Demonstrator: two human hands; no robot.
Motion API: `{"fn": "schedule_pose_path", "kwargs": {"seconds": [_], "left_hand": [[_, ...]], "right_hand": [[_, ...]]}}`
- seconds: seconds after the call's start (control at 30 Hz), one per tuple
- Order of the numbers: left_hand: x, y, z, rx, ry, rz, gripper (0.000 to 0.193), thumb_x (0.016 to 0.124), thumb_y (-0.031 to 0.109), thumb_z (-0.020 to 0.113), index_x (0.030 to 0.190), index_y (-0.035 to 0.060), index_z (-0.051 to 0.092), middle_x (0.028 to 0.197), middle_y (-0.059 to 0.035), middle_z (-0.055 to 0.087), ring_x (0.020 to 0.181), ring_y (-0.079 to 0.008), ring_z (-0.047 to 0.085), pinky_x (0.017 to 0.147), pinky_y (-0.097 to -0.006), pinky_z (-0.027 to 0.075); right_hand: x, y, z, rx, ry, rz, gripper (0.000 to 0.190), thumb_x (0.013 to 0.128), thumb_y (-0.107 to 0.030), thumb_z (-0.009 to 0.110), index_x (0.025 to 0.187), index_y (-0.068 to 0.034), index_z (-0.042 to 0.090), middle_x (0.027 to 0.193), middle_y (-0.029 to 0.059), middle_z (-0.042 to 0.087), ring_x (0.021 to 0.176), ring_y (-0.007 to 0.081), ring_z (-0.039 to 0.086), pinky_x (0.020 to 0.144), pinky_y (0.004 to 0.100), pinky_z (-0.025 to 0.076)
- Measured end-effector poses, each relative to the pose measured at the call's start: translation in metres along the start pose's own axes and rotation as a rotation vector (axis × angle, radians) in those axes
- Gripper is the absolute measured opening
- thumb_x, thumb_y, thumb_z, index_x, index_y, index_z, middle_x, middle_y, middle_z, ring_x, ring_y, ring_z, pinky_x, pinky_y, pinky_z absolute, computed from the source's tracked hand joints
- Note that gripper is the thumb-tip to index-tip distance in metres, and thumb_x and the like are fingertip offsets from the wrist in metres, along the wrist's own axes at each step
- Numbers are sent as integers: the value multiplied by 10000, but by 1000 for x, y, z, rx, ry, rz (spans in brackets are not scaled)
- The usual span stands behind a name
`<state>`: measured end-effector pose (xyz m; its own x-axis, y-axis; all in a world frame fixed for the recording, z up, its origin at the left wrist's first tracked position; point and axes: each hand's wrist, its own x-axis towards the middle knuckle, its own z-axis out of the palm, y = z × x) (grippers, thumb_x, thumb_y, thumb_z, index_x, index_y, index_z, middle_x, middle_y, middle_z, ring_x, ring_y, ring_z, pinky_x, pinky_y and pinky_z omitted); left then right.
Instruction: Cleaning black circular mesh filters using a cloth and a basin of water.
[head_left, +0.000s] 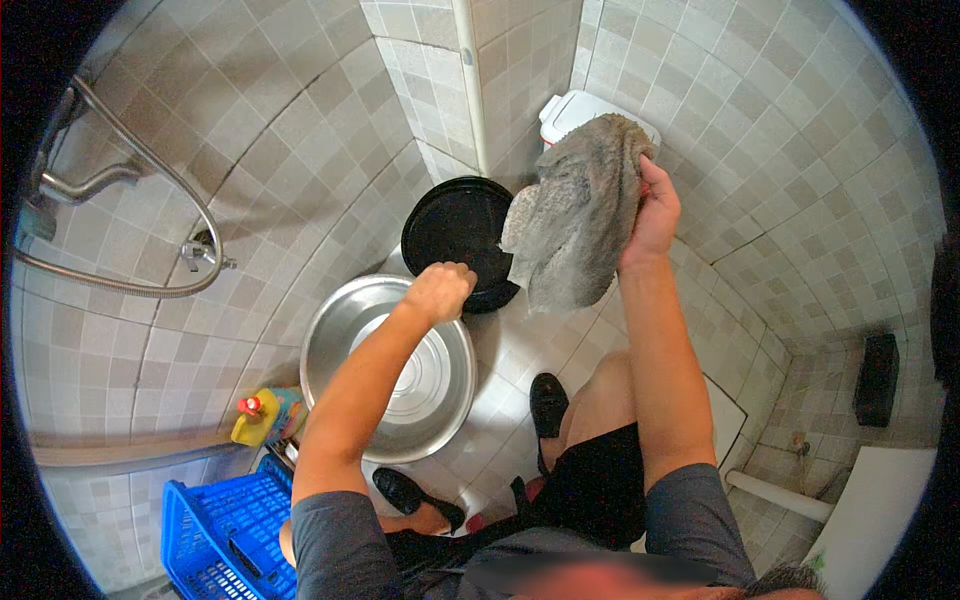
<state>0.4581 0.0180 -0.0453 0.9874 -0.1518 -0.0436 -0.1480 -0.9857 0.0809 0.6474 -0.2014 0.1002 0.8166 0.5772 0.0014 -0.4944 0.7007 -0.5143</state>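
A grey-brown cloth with a fuzzy surface (585, 217) hangs from my right hand (654, 214), which grips its right edge. My left hand (441, 292) is closed in a fist above the rim of a large round metal basin (405, 427); whether it holds anything small is hidden. Beyond the fist, a round black tub or lid (457, 225) lies on the floor, partly covered by the cloth and my left hand. Behind the cloth stands a white lidded container (581, 109) in the corner, partly hidden.
At the lower left are a blue plastic basket (217, 510) and a yellow bottle with a red cap (259, 420). A metal shower hose (157, 157) loops from the left wall near a tap (201, 253). A pipe (471, 82) runs down the corner.
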Motion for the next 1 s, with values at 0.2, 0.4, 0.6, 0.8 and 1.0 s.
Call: {"fn": "schedule_pose_path", "kwargs": {"seconds": [0.2, 0.4, 0.6, 0.8, 1.0], "left_hand": [[-13, 20, 23, 225, 105, -22, 95, 837, 146, 562, 866, 83, 626, 835, -104, 645, 813, -267, 664, 719, -390, 528], [-58, 21, -38, 27, 390, -47, 122, 733, 86, 660, 800, 84, 559, 769, -120, 589, 748, -327, 633, 652, -440, 505], [-163, 35, -89, -621, 685, -707, 226, 743, 25, 705, 961, 30, 645, 810, -126, 672, 739, -281, 671, 676, -402, 527], [-277, 41, -100, -1377, 996, -1054, 253, 732, -69, 710, 975, -10, 667, 849, -92, 711, 717, -180, 673, 670, -346, 563], [-334, 67, -96, -1331, 1041, -1072, 249, 694, -82, 733, 915, 14, 670, 829, -63, 707, 712, -155, 656, 668, -325, 544]], "right_hand": [[-7, 12, 12, 21, 7, 38, 396, 903, -296, 564, 1157, -2, 641, 1094, 152, 700, 979, 324, 671, 915, 468, 510], [-10, 27, 17, 20, -18, 72, 399, 902, -282, 567, 1177, -1, 628, 1110, 151, 694, 1007, 317, 662, 932, 456, 507], [-25, 63, 40, -51, -189, 243, 399, 914, -257, 556, 1207, 7, 611, 1145, 149, 683, 1042, 304, 653, 947, 454, 505], [-70, 146, 73, -305, -356, 388, 431, 906, -119, 546, 1319, 2, 534, 1290, 110, 613, 1170, 264, 590, 1028, 403, 442], [-144, 232, 96, -859, -849, 80, 405, 919, -157, 588, 1287, 11, 563, 1269, 130, 624, 1198, 263, 568, 1058, 393, 402]]}}
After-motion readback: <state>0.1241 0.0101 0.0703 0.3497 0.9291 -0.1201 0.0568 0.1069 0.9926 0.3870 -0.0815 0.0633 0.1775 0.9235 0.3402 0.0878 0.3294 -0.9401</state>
